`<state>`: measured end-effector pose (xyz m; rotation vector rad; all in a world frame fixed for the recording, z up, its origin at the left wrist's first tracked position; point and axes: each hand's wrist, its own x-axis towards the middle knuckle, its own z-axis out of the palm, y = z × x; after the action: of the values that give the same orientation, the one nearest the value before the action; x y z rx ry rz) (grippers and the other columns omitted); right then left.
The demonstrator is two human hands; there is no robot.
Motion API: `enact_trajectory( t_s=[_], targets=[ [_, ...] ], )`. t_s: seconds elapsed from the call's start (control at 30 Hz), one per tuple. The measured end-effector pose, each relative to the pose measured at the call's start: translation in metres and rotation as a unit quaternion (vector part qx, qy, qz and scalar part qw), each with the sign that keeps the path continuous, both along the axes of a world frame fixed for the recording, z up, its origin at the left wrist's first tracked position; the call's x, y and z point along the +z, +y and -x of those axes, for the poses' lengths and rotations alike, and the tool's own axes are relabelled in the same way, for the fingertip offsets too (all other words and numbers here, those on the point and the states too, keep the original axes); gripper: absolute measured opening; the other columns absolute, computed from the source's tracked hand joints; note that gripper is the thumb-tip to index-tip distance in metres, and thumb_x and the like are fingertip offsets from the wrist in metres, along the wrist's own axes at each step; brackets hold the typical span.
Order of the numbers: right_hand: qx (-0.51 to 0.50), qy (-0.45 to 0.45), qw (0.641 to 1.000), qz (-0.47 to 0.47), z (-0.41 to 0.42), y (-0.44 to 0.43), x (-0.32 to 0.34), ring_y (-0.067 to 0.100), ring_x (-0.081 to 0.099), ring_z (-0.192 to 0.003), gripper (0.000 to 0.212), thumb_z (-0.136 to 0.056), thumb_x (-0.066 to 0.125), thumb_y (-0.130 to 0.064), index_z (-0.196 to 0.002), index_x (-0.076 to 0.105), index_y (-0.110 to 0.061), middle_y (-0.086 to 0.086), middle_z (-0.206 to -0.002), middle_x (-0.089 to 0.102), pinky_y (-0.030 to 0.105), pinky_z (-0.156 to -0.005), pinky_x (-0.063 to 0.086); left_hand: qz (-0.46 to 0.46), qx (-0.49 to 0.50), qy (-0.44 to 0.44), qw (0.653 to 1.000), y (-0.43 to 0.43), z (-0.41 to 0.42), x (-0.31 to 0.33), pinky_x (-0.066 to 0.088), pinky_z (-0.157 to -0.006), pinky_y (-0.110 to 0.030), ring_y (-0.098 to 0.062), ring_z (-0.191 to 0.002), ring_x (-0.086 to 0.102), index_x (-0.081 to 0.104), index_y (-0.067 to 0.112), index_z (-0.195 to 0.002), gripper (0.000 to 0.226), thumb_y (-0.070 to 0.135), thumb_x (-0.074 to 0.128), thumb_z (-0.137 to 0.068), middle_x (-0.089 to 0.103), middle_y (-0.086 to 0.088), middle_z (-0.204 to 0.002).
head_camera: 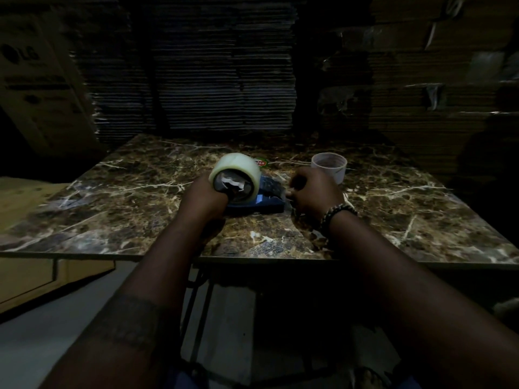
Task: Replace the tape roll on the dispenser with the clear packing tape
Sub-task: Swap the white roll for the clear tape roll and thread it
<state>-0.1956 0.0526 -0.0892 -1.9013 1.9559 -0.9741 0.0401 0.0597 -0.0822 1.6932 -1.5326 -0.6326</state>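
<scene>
A clear packing tape roll (235, 168) is tilted above the blue tape dispenser (266, 203), which lies on the marble-patterned table (118, 203). My left hand (206, 196) grips the roll from below and from the left side. My right hand (314, 192), with a beaded bracelet at the wrist, is closed at the dispenser's right end, and what it pinches is hidden in the dark. An empty whitish tape core (329, 165) stands upright just behind my right hand.
A small red-and-green label (261, 163) peeks out behind the roll. Tall stacks of flattened cardboard (196, 66) rise behind the table. Printed boxes (36, 80) stand at the left and a cardboard box (42, 279) sits lower left. The scene is very dim.
</scene>
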Motion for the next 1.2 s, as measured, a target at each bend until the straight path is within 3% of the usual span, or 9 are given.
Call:
enact_trajectory(
  t_s=[0.13,0.33,0.43,0.53,0.67,0.8,1.03,1.2],
  targets=[
    [0.01,-0.033,0.999,0.023,0.0,0.0,-0.001,0.016,0.07,-0.086,0.021,-0.08,0.085,-0.02,-0.082,0.066,-0.029,-0.006,-0.085,0.072,0.039,-0.08,0.061,-0.001,0.011,0.003,1.0,0.0,-0.002,0.0,0.056,-0.103,-0.048,-0.035,-0.118,0.069,0.064,0.019,-0.138,0.056,0.027,0.075,-0.084,0.073,-0.014,-0.129],
    [0.039,-0.061,0.997,0.024,-0.003,0.004,-0.001,0.017,0.072,-0.083,0.024,-0.078,0.081,-0.004,-0.093,0.07,-0.019,0.0,-0.086,0.074,0.041,-0.077,0.064,0.005,0.021,-0.026,0.999,-0.005,-0.002,-0.005,0.053,-0.096,-0.04,-0.036,-0.118,0.068,0.065,0.017,-0.138,0.048,0.02,0.073,-0.09,0.072,-0.015,-0.13],
    [0.058,-0.054,0.997,0.024,-0.008,0.006,-0.003,0.014,0.071,-0.076,0.03,-0.078,0.083,-0.011,-0.097,0.063,-0.024,-0.003,-0.081,0.073,0.041,-0.069,0.064,-0.001,0.023,-0.041,0.999,-0.006,-0.001,-0.005,0.048,-0.091,-0.036,-0.038,-0.121,0.066,0.064,0.014,-0.137,0.047,0.022,0.073,-0.092,0.071,-0.018,-0.132],
    [0.065,-0.044,0.997,0.017,-0.012,0.006,-0.003,0.015,0.07,-0.079,0.041,-0.077,0.086,-0.019,-0.106,0.058,-0.026,-0.002,-0.088,0.074,0.04,-0.071,0.063,-0.007,0.03,-0.049,0.998,-0.006,0.001,-0.005,0.048,-0.088,-0.035,-0.038,-0.118,0.068,0.066,0.013,-0.134,0.047,0.029,0.077,-0.091,0.072,-0.018,-0.129],
    [0.061,-0.044,0.997,0.001,-0.013,0.007,-0.001,0.017,0.071,-0.088,0.061,-0.074,0.086,-0.018,-0.121,0.05,-0.034,-0.002,-0.101,0.074,0.042,-0.075,0.063,-0.004,0.034,-0.052,0.998,-0.003,0.004,-0.008,0.058,-0.094,-0.044,-0.037,-0.111,0.071,0.069,0.017,-0.128,0.051,0.04,0.075,-0.082,0.076,-0.015,-0.12],
    [0.065,-0.1,0.993,-0.025,-0.006,0.006,-0.003,0.018,0.073,-0.096,0.075,-0.067,0.086,-0.02,-0.128,0.047,-0.04,0.0,-0.112,0.074,0.049,-0.082,0.064,-0.003,0.044,-0.054,0.998,-0.003,0.006,-0.009,0.058,-0.095,-0.045,-0.037,-0.114,0.069,0.066,0.016,-0.131,0.06,0.045,0.075,-0.08,0.075,-0.014,-0.122],
    [0.029,-0.06,0.997,0.027,-0.002,0.024,0.005,0.018,0.067,-0.099,0.054,-0.075,0.083,-0.024,-0.125,0.062,-0.024,-0.001,-0.11,0.071,0.041,-0.085,0.06,0.012,0.049,-0.055,0.997,-0.004,0.01,-0.011,0.053,-0.088,-0.035,-0.034,-0.115,0.07,0.067,0.02,-0.132,0.055,0.043,0.078,-0.084,0.075,-0.012,-0.125],
    [0.03,-0.095,0.995,0.009,-0.003,0.023,0.008,0.02,0.071,-0.09,0.05,-0.076,0.078,-0.01,-0.124,0.066,-0.018,0.004,-0.1,0.076,0.042,-0.083,0.062,0.012,0.041,-0.068,0.997,-0.005,0.017,-0.011,0.044,-0.082,-0.032,-0.037,-0.116,0.068,0.065,0.016,-0.134,0.049,0.029,0.074,-0.088,0.073,-0.016,-0.127]
  ],
)
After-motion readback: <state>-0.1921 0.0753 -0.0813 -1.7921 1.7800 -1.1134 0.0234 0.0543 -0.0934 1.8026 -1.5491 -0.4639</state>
